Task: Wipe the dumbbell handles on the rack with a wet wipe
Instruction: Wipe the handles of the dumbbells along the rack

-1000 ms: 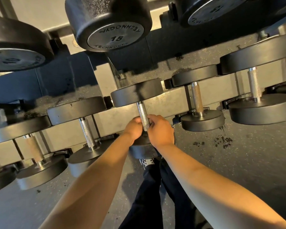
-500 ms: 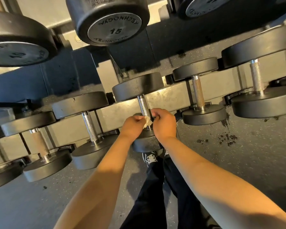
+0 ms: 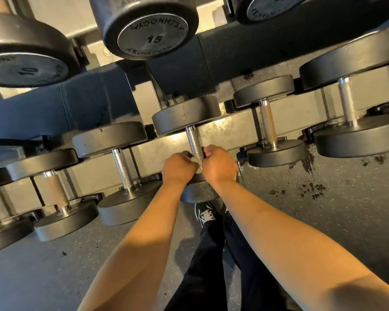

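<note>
Dark trouser legs [image 3: 211, 265] nearest, with a printed shoe [image 3: 206, 215] on the speckled rubber floor [image 3: 323, 221]. Two bare forearms reaching forward over them. Left hand [image 3: 177, 168] and right hand [image 3: 219, 164] side by side at the near end of the knurled steel handle [image 3: 194, 142], fingers curled, pinching a small pale wet wipe [image 3: 198, 168] between them (only a sliver showing). Wipe pressed against the handle just above the near head [image 3: 199, 190] of the middle dumbbell; how far it wraps round cannot be told. Far head [image 3: 186, 114] of that dumbbell seated on the grey rack rail [image 3: 229, 131]. More dumbbells in the same row, lying across the rail: one with a bright handle [image 3: 121, 168] to the left, another [image 3: 267, 124] just to the right, a larger one [image 3: 347, 101] beyond that. Farther back and higher, on the upper tier, big black heads facing out: one marked 15 [image 3: 154, 38], one marked 10 [image 3: 27, 69] at the left.
</note>
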`<state>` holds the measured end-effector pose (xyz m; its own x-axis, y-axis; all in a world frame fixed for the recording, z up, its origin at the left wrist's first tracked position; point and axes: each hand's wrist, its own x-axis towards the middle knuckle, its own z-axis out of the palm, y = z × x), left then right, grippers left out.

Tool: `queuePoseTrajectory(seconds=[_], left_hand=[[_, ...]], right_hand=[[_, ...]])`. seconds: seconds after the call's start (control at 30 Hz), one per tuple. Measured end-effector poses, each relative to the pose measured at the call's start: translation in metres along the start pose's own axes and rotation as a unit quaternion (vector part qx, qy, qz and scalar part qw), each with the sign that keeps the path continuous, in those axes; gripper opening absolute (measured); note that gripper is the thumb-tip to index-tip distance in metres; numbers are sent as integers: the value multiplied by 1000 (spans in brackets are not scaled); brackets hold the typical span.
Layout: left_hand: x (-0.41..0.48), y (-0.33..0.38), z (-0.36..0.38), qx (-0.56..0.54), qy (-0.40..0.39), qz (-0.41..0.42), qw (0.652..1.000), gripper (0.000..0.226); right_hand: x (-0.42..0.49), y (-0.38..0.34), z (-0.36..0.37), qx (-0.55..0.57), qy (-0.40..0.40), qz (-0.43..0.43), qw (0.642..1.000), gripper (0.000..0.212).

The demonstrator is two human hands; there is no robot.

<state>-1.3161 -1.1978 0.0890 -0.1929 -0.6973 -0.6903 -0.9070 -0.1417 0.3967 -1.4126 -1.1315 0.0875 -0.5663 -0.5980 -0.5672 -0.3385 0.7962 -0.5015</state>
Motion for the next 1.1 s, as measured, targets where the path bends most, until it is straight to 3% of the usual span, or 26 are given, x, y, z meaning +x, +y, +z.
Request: queuePoseTrajectory(seconds=[0.07, 0.13, 0.27, 0.43, 0.57, 0.7, 0.8, 0.97, 1.1], left_hand=[[2, -1, -4, -87, 91, 44, 991, 6], [10, 9, -5, -200, 126, 59, 970, 5], [30, 37, 10, -345, 138, -29, 928, 23], [31, 36, 18, -309, 168, -40, 935, 18], [7, 18, 22, -254, 141, -25, 957, 12], [0, 3, 13, -104, 17, -36, 994, 19], [-3, -9, 10, -58, -56, -50, 995, 19], [-7, 1, 13, -212, 42, 60, 975, 7], [-4, 13, 21, -154, 33, 69, 985, 11]], right_hand=[[1, -1, 1, -13, -2, 2, 1000, 37], [2, -1, 0, -7, 7, 1, 1000, 37], [0, -1, -3, 22, 13, 1, 1000, 41], [1, -1, -4, 21, 19, -5, 1000, 42], [0, -1, -4, 18, 8, -10, 1000, 40], [0, -1, -2, 14, 14, -9, 1000, 40], [0, -1, -2, 15, 15, -9, 1000, 39], [-1, -2, -2, 34, 21, -18, 999, 26], [-2, -2, -3, 39, 24, -24, 999, 18]])
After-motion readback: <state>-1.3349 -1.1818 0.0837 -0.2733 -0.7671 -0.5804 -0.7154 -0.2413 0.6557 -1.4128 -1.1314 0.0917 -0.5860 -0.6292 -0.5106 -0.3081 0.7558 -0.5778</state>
